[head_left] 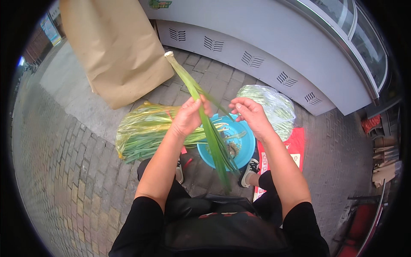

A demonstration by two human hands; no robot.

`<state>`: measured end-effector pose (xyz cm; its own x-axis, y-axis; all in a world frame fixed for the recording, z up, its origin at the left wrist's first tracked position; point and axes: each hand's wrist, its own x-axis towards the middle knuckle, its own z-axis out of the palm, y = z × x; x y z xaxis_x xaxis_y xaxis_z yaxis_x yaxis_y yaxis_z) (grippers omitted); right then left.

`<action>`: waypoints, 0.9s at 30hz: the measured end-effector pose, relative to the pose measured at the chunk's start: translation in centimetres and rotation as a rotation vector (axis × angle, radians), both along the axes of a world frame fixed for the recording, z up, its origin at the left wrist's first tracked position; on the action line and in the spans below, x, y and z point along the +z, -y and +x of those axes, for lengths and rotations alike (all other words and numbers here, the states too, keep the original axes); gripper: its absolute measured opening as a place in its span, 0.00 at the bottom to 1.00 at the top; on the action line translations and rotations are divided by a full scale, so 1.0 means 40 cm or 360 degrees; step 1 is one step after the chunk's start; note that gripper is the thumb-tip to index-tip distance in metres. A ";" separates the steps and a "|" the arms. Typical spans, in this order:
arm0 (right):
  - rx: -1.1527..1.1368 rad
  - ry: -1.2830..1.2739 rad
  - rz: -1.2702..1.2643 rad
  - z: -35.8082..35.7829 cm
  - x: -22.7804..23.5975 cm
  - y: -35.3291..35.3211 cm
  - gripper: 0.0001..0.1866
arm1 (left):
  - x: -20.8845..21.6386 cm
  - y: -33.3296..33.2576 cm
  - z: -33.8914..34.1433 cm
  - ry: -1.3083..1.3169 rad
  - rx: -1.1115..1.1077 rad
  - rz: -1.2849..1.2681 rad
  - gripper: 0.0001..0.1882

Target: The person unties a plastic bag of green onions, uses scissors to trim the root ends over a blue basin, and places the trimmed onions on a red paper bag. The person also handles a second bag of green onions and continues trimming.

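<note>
On grey paving bricks (pixel 85 165), laid in rows, the work area lies between the person's feet and a pale display cabinet (pixel 257 38). The cabinet spans the upper right; its lower panel carries slotted vents (pixel 252 60) and its top has curved glass (pixel 368 47). Left of it stands a large brown sheet (pixel 115 51), its lower edge at the paving. Beyond the sheet, to the left, the ground includes a smoother pale slab (pixel 66 85).

A blue basin (pixel 247 140) rests on the bricks near the shoes (pixel 249 172) and contains small scraps. To its left lies a yellow translucent bag (pixel 139 124) of long green stalks. To its upper right is a clear bag (pixel 272 109) of slender green produce, with a flat red bag (pixel 296 137) just below. Stacked brown pieces (pixel 384 167) occupy the right margin.

The left hand (pixel 190 115) has its fingers closed around one leek-like stalk (pixel 209 130), held tilted above the basin, pale root end up and away, leaves down. The right hand (pixel 250 113) is beside the stalk, fingers loosely bent and slightly spread, nothing visible between them.
</note>
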<state>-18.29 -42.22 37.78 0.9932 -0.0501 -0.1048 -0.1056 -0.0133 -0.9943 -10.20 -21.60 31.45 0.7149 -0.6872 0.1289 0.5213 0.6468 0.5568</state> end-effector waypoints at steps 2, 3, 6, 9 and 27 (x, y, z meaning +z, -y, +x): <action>-0.0011 0.0143 -0.0161 0.027 0.011 -0.020 0.15 | -0.005 0.020 0.003 0.0020 -0.0172 -0.0034 0.10; -0.0013 0.0269 -0.0293 0.046 0.006 -0.031 0.16 | -0.007 0.033 -0.001 0.0091 -0.0245 -0.0016 0.11; 0.0103 0.0326 -0.0163 0.098 0.005 -0.070 0.18 | -0.020 0.053 -0.008 0.0186 -0.0404 0.0095 0.13; 0.0223 -0.0106 0.0137 0.118 0.043 -0.104 0.16 | -0.035 0.050 0.001 0.0233 -0.0345 0.0170 0.15; -0.0259 0.0183 -0.0696 0.159 0.042 -0.053 0.15 | -0.068 0.097 -0.046 -0.0092 -0.0392 0.0385 0.15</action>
